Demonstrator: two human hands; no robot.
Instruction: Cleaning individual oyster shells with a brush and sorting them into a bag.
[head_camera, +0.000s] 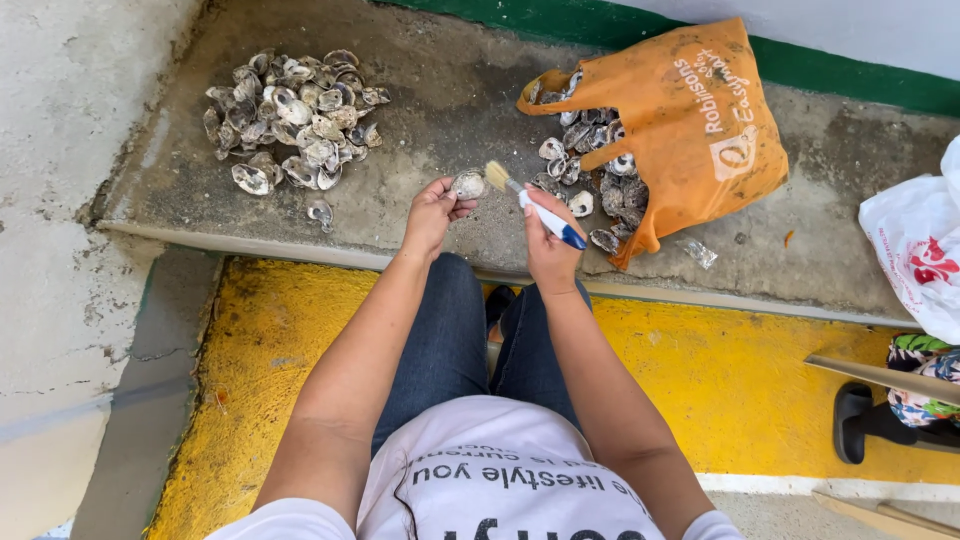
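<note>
My left hand (432, 212) pinches a small grey oyster shell (468, 184) at its fingertips, held up over a concrete ledge. My right hand (548, 245) grips a small paintbrush (532, 205) with a white and blue handle; its pale bristles point at the shell and sit just right of it. Both hands are above my knees in dark jeans.
A heap of oyster shells (290, 120) lies on the concrete ledge (450, 90) at the far left. An orange bag (690, 120) spills more shells (590, 170) at the right. A white plastic bag (920, 240) and a black sandal (855, 420) are at the right edge. A yellow-painted strip (760, 370) runs below the ledge.
</note>
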